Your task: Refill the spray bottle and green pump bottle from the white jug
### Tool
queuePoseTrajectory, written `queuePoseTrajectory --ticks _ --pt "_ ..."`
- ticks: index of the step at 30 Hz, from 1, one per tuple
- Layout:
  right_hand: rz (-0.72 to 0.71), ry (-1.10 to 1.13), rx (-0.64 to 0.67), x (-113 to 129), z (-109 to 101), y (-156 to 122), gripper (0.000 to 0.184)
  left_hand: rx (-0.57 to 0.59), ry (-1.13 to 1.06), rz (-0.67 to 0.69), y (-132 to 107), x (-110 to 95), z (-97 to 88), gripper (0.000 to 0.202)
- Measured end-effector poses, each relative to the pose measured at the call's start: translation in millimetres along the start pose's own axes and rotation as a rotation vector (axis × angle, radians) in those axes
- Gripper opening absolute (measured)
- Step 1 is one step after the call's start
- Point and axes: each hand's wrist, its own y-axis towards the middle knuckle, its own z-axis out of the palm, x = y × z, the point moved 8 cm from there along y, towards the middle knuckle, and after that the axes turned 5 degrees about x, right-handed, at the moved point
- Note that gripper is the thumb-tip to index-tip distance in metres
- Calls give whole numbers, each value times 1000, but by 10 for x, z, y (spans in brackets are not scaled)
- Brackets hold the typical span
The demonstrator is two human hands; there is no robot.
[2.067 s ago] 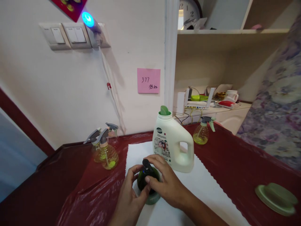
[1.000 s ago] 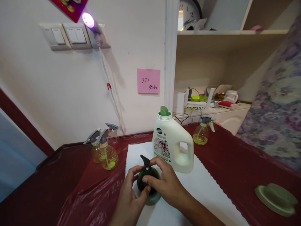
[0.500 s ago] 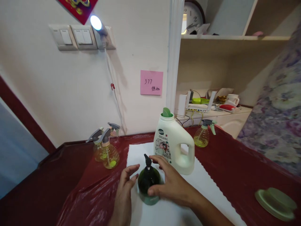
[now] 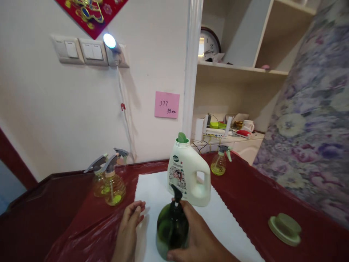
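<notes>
A dark green pump bottle (image 4: 170,229) with a black pump head is gripped from its right side by my right hand (image 4: 200,236), the thumb across its lower front. It looks lifted and close to the camera. My left hand (image 4: 131,222) is apart from it, at the left edge of the white cloth (image 4: 151,189), fingers loosely curved with nothing in them. Just behind the pump bottle stands a large pale green detergent jug (image 4: 188,171), its neck uncapped and showing a green spout.
Several spray bottles (image 4: 114,185) cluster at the left back of the red-covered table (image 4: 240,193). Another spray bottle (image 4: 219,162) stands behind the jug on the right. A pale green cap (image 4: 285,229) lies at the right. A wall and shelf border the table's back.
My right hand has brought the pump bottle nearer to me. My left hand has drawn away to the left, off the bottle's side. The camera view has shifted too.
</notes>
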Motion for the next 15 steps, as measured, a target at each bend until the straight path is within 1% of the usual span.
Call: queuePoseTrajectory --ticks 2,3,7,9,11,13,15 --pt "71 25 -25 -15 -246 -155 92 -10 6 -26 26 60 -18 41" --pt "109 17 -57 -39 -404 -237 90 -9 10 -35 42 89 -24 42" --pt "143 -116 -323 -172 -1202 -518 78 7 15 -63 97 173 -40 48" --pt "181 -262 -454 -313 -1580 -604 76 5 15 -64 110 167 -42 49" --pt "235 -401 -596 -481 -1912 -656 77 1 26 -68 107 130 -29 48" --pt "283 -464 -716 -665 -2166 -666 80 -4 54 -70 87 69 -3 48" --pt "306 -508 -803 -831 -2345 -634 81 -5 81 -61 65 5 25 49"
